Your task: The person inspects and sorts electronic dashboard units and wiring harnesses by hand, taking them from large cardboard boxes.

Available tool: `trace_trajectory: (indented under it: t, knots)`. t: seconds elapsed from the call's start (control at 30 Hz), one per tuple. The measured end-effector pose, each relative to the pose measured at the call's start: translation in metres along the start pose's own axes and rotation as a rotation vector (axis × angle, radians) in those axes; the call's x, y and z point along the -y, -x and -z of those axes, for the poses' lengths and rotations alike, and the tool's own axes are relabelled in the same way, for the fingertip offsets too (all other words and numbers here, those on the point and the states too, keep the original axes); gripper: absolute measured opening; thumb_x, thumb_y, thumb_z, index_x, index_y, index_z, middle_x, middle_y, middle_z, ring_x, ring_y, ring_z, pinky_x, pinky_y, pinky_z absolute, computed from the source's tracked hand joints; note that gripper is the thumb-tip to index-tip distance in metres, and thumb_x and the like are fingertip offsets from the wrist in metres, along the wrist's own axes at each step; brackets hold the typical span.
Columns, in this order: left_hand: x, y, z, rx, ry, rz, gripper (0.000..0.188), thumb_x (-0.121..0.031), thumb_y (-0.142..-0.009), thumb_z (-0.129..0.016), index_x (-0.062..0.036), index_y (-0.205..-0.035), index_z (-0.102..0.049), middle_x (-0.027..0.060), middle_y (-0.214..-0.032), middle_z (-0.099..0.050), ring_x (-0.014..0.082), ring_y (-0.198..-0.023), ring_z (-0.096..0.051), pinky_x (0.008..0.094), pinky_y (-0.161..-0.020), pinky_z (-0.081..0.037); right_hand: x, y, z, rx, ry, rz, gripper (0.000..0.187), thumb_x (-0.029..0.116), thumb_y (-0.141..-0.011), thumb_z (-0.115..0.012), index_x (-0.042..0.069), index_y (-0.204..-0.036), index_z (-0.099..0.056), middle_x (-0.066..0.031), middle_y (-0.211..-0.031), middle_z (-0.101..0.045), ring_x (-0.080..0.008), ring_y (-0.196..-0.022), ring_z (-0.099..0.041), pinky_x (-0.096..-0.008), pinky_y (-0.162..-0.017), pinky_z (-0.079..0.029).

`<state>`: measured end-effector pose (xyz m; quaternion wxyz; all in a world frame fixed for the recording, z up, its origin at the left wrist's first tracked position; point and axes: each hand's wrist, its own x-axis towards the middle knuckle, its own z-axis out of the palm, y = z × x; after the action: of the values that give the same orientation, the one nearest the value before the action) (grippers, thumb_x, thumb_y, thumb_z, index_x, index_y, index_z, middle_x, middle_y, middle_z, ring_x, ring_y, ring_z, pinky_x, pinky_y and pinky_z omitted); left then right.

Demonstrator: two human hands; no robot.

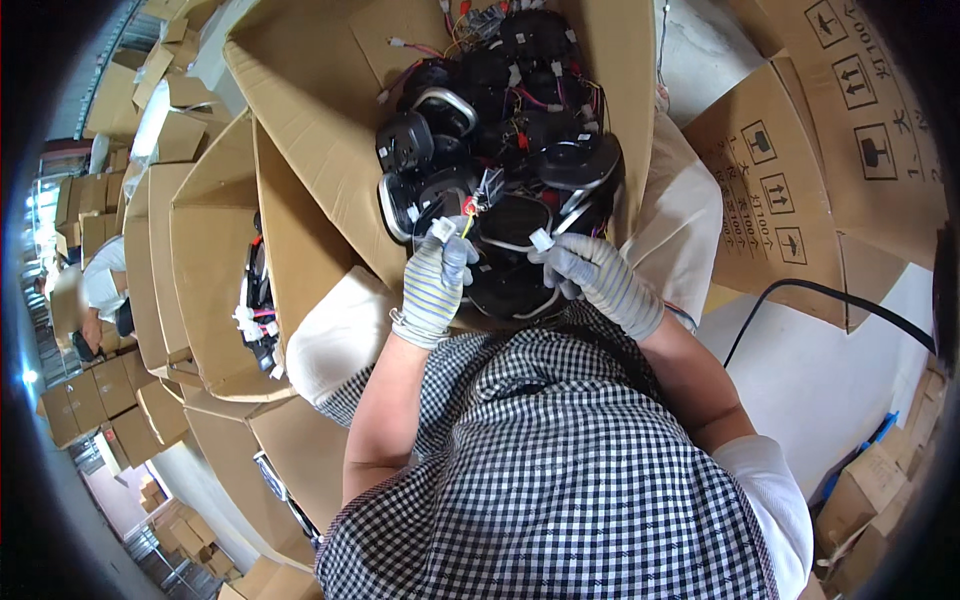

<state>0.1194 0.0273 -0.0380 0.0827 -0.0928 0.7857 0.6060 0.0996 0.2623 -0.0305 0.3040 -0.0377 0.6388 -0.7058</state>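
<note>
White connectors [541, 240], head view: you are pinching one in your left hand [432, 285] and another in your right hand [603, 280], forearms [385, 415] reaching forward and converging, holding both above black units [405, 140] in an open carton [310, 120]. Printed boxes [745, 190] at right are showing black handling symbols and lettering.

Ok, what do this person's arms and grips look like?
The left grip and right grip wear pale grey-white gloves with thin darker stripes. Both forearms are bare; a white sleeve covers the right upper arm. No sleeve shows on the left.
</note>
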Motion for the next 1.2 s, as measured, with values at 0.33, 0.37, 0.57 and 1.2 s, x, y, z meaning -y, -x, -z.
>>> trace_trajectory:
  t: [0.33,0.37,0.57,1.2]
  knots:
    - [-0.014,0.027,0.019,0.121,-0.165,-0.136,0.027,-0.025,-0.086,-0.062,-0.0046,-0.104,-0.063,0.0116,-0.086,-0.066,0.0244,-0.079,-0.064,0.0310,-0.073,-0.050,0.045,-0.004,-0.042,0.228,-0.097,-0.116,0.035,0.035,-0.090,-0.056,0.003,-0.083,-0.068,0.0053,-0.051,-0.042,-0.0024,-0.045,-0.034,-0.0195,-0.044,-0.026]
    - [-0.010,0.026,0.021,0.123,-0.297,-0.223,0.028,-0.024,-0.085,-0.061,-0.0063,-0.107,-0.062,0.0118,-0.083,-0.066,0.0264,-0.075,-0.064,0.0330,-0.069,-0.050,0.044,-0.005,-0.046,0.235,-0.089,-0.123,0.035,0.035,-0.090,-0.056,0.003,-0.083,-0.068,0.0053,-0.051,-0.042,-0.0024,-0.045,-0.034,-0.0195,-0.044,-0.026]
    - [0.007,0.031,0.013,0.018,-0.821,-0.433,0.046,-0.011,-0.073,-0.057,-0.0063,-0.119,-0.055,0.0129,-0.067,-0.062,0.0316,-0.061,-0.060,0.0429,-0.057,-0.047,0.029,-0.010,-0.060,0.176,-0.143,-0.261,0.038,0.038,-0.090,-0.055,0.004,-0.078,-0.067,0.0059,-0.046,-0.036,-0.0026,-0.041,-0.029,-0.0201,-0.042,-0.020]
    - [0.052,0.054,-0.002,0.276,-0.669,-0.263,0.020,-0.022,-0.080,-0.057,-0.0035,-0.085,-0.053,0.0171,-0.063,-0.057,0.0345,-0.060,-0.059,0.0445,-0.054,-0.045,-0.041,-0.018,-0.051,0.272,-0.004,-0.394,0.038,0.039,-0.092,-0.052,0.003,-0.093,-0.066,0.0033,-0.058,-0.051,-0.0027,-0.045,-0.037,-0.0171,-0.042,-0.029]
